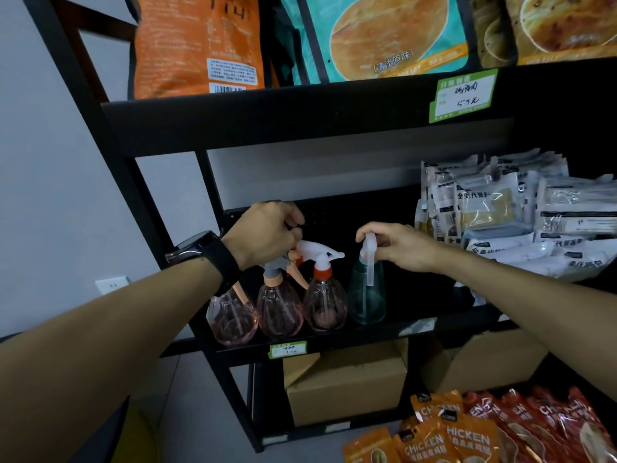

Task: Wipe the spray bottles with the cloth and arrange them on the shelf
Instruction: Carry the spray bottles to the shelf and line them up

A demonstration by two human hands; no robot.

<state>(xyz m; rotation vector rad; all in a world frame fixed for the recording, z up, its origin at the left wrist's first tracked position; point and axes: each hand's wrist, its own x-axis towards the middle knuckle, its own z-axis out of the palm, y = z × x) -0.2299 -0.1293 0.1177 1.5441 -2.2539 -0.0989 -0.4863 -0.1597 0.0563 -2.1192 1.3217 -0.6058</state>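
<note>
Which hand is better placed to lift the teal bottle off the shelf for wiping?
The right hand: its fingers already pinch the teal bottle at its white sprayer. The left hand is busy at the pink bottles' sprayers.

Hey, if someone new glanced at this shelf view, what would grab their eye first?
Two bare hands on a row of spray bottles on the black middle shelf: the left hand over three clear pink teardrop bottles, the right hand on the teal bottle's white trigger head. Above, a green price tag.
</note>
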